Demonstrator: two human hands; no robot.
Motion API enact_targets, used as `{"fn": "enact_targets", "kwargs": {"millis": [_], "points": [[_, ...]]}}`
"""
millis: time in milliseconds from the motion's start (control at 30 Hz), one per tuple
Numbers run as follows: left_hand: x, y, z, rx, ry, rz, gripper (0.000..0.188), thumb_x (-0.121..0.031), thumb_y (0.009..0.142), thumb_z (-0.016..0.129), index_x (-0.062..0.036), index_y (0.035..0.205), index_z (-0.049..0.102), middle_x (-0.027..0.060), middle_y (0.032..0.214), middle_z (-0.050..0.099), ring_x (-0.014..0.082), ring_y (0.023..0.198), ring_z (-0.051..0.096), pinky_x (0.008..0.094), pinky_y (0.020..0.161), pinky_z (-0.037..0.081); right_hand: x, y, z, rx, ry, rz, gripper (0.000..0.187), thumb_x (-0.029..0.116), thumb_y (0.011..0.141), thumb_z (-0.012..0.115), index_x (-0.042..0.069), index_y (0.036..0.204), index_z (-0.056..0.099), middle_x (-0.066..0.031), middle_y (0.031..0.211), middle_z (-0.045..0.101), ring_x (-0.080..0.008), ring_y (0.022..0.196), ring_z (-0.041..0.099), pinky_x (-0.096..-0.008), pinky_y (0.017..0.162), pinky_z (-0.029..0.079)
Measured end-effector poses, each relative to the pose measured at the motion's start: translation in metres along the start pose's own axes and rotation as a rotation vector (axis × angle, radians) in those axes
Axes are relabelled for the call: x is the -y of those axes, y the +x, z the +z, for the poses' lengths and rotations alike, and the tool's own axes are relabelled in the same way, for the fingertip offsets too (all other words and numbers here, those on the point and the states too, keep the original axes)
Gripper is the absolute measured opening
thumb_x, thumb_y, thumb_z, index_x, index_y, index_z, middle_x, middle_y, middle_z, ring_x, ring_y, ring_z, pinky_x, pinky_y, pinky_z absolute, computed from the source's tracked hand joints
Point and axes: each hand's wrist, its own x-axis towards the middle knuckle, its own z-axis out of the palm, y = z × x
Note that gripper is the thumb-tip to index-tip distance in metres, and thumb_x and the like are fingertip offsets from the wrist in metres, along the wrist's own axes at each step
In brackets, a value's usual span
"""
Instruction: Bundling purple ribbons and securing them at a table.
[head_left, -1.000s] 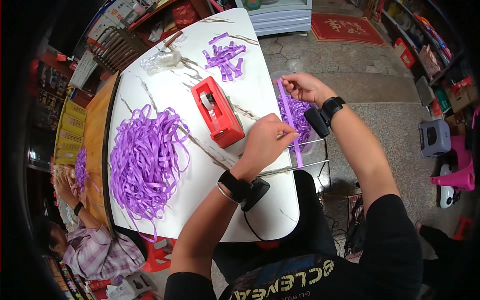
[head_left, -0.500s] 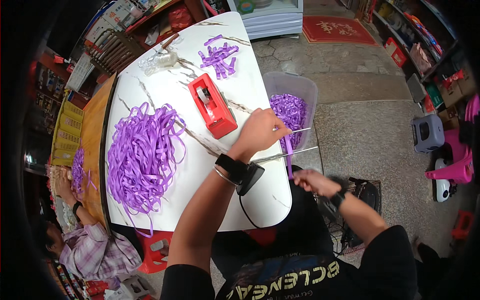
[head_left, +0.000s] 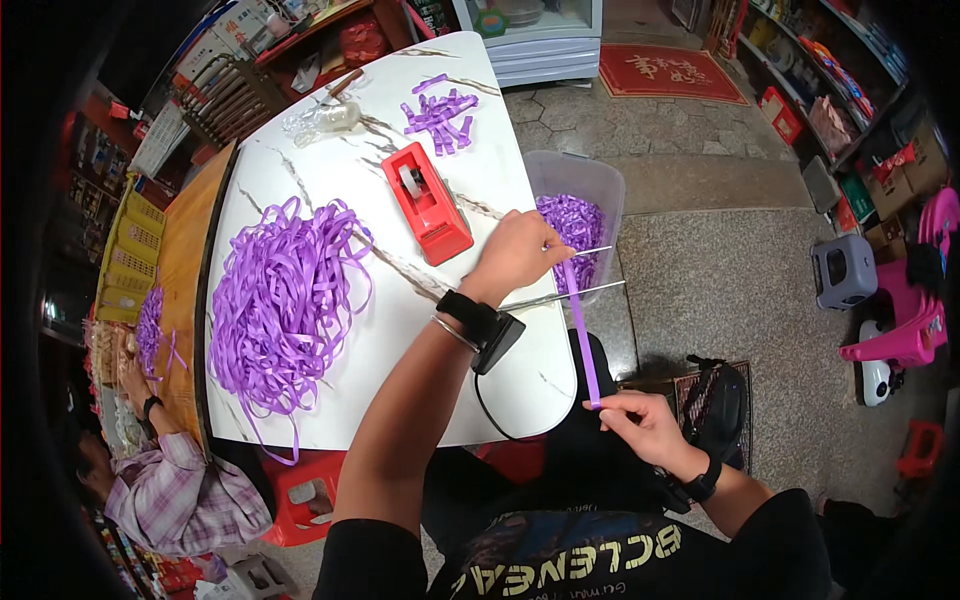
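Observation:
A strip of purple ribbon (head_left: 582,340) is stretched straight past the table's right edge. My left hand (head_left: 515,255) pinches its upper end beside a thin metal rod (head_left: 596,250). Lower down, over my lap, my right hand (head_left: 648,430) holds the other end between thumb and fingers. The ribbon crosses a second metal rod (head_left: 600,287) that juts out from the table edge. Left of my forearm lies a big tangled heap of purple ribbon (head_left: 280,310). A red tape dispenser (head_left: 440,225) stands beyond my left hand.
Under the table edge, a translucent bin (head_left: 612,190) holds many purple pieces. Short ribbon pieces (head_left: 440,120) and a clear plastic bag (head_left: 325,120) lie on the far part of the white table (head_left: 330,170). At left, another person (head_left: 185,490) works at a wooden table (head_left: 190,260).
My right hand has moved down toward me, drawing out a longer straight length of ribbon. My left hand stays near the rods.

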Motion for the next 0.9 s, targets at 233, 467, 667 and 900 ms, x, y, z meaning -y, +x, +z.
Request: {"fn": "enact_targets", "kwargs": {"millis": [233, 467, 667, 900], "points": [[-0.001, -0.001, 0.000, -0.039, 0.026, 0.041, 0.017, -0.022, 0.068, 0.065, -0.0051, 0.066, 0.063, 0.0130, 0.067, 0.054, 0.0281, 0.068, 0.051, 0.0368, 0.063, 0.040, 0.068, 0.039, -0.025, 0.109, -0.057, -0.121, 0.019, 0.011, 0.080, 0.051, 0.003, 0.094, 0.062, 0.0002, 0.071, 0.053, -0.0045, 0.063, 0.046, -0.0188, 0.057, 0.037], [0.011, -0.004, 0.008, -0.194, -0.247, -0.169, 0.018, -0.019, 0.076, 0.055, -0.0015, 0.076, 0.060, 0.0134, 0.065, 0.058, 0.0260, 0.061, 0.055, 0.0360, 0.058, 0.042, 0.098, 0.168, -0.047, 0.164, 0.277, -0.046, 0.019, 0.016, 0.083, 0.051, 0.004, 0.095, 0.059, 0.0075, 0.067, 0.046, 0.0005, 0.058, 0.036, -0.0149, 0.051, 0.030], [0.011, -0.006, 0.007, -0.335, -0.528, -0.300, 0.017, -0.015, 0.078, 0.056, 0.0011, 0.080, 0.057, 0.0092, 0.058, 0.053, 0.0144, 0.051, 0.049, 0.0280, 0.048, 0.039, 0.053, 0.227, -0.070, 0.222, 0.491, 0.248, 0.018, 0.017, 0.082, 0.052, 0.004, 0.091, 0.060, 0.0074, 0.066, 0.051, 0.0012, 0.051, 0.039, -0.0125, 0.038, 0.024], [0.002, -0.007, 0.005, -0.200, -0.254, -0.106, 0.013, -0.019, 0.069, 0.064, -0.0058, 0.070, 0.064, 0.0094, 0.063, 0.050, 0.0222, 0.061, 0.051, 0.0329, 0.056, 0.040, 0.021, 0.243, -0.084, 0.308, 0.638, 0.498, 0.016, 0.016, 0.082, 0.052, 0.002, 0.089, 0.057, 0.0063, 0.067, 0.052, -0.0003, 0.053, 0.043, -0.0127, 0.039, 0.029]]}}
